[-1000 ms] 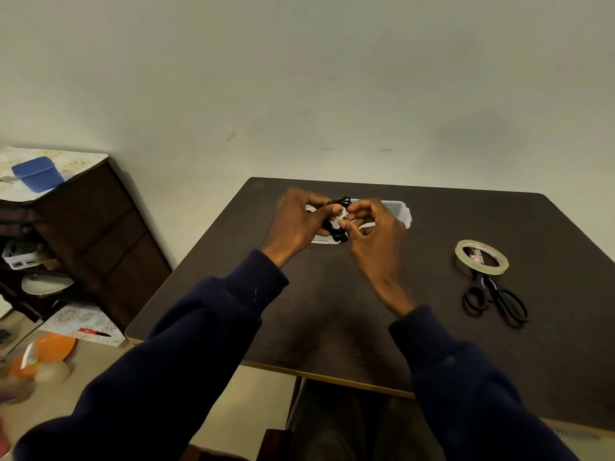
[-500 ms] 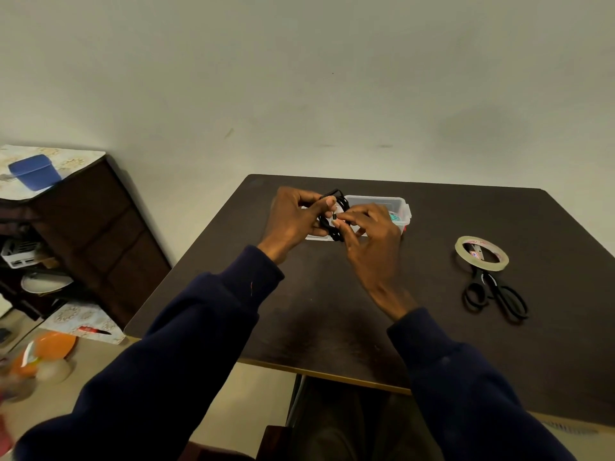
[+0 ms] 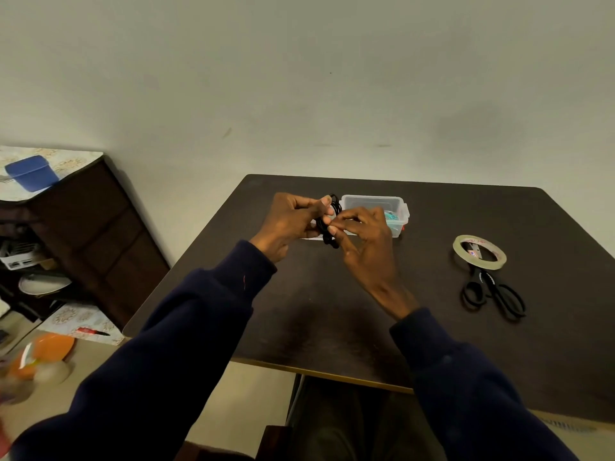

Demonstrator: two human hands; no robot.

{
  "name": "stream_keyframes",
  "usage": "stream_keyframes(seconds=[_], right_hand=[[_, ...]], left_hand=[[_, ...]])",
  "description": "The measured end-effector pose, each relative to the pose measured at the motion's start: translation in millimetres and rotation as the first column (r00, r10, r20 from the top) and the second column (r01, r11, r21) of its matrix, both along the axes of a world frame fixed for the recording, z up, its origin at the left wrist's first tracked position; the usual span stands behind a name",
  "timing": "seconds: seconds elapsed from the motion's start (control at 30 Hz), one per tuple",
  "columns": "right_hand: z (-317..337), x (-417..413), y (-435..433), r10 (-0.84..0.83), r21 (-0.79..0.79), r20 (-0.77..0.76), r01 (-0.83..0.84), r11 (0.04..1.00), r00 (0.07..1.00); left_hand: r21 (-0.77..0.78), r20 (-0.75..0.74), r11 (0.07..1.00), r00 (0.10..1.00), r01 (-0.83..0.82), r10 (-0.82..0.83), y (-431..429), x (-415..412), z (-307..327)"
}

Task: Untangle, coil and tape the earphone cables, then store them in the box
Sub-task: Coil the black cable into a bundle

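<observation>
Taping step, I'd say. Left hand (image 3: 289,224) pinches the coiled black earphone cable (image 3: 329,224) between thumb and fingers; right hand (image 3: 362,234) fingertips press its middle, probably smoothing tape, hard to see. Next: drop coil in the clear box (image 3: 372,202) just behind the fingers; something teal (image 3: 392,217) already inside.

no legible text — tape roll (image 3: 479,252) label blurred

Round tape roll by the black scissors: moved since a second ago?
No. The round tape roll still lies over the black scissors' blades on the dark table.
</observation>
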State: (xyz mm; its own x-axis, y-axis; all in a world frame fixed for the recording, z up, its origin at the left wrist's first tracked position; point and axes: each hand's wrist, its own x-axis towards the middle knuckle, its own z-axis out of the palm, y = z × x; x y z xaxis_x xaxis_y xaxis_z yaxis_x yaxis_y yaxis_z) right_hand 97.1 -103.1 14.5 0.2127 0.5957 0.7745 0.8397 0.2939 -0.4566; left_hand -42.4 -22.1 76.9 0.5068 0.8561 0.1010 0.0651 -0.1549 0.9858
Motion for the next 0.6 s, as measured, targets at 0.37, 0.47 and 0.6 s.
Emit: stream_keyframes(seconds=[0.37,0.47,0.6], right_hand=[[-5.4,0.1,-4.5,0.044,-0.069,-0.066,-0.048,0.996,0.997],[-5.7,-7.3,-6.7,0.041,-0.011,-0.267,-0.045,0.999,0.963],[-2.1,-19.8,-8.2,0.044,0.024,-0.505,-0.037,0.999,0.862]], left_hand=[[0.001,0.015,1.000,1.000,-0.009,0.009,-2.9,0.3,-3.1],[-0.033,0.031,0.999,1.000,-0.004,0.005,-4.2,2.3,0.2],[-0.072,0.044,0.997,0.999,0.011,-0.008,-7.0,4.3,4.1]])
